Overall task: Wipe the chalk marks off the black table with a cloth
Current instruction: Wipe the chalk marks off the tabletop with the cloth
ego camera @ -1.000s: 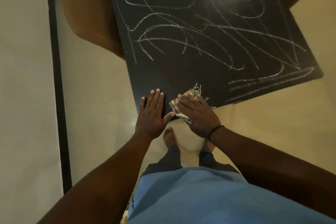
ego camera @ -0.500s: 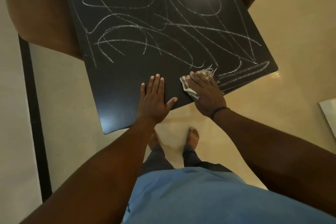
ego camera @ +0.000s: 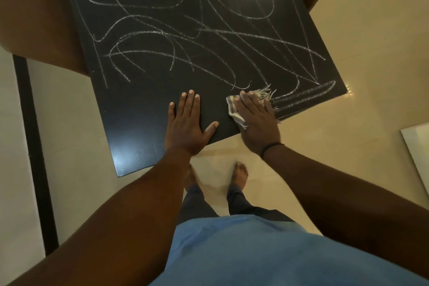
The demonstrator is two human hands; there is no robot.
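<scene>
1. You are standing barefoot on a pale cream tiled floor (ego camera: 301, 30), looking down on the near edge of a square matte black table (ego camera: 144, 123); your blue shirt is filling the bottom of the view.
2. Your left hand (ego camera: 186, 124) is lying flat and relaxed on the bare near strip, fingers straight, gripping nothing, bracing the top.
3. Your right hand (ego camera: 256, 121) is pressing a small pale fringed cloth (ego camera: 233, 109) flat under straight fingers, just beside the near edge, well right of the left hand. Its fringe is pointing away from you and rightwards.
4. The nearest white chalk marks (ego camera: 301, 97), a band of long strokes, are lying just right of the cloth, their long axis running along that edge toward the right corner. The right hand is clearly nearer, so a rightward sweep looks the likely next stroke; the corner is leaving little room, so the cloth could slip off.
5. Farther off, loops are covering most of the top, with open room for long passes. Brown chairs (ego camera: 39, 18) are sitting at the left and far right sides.
</scene>
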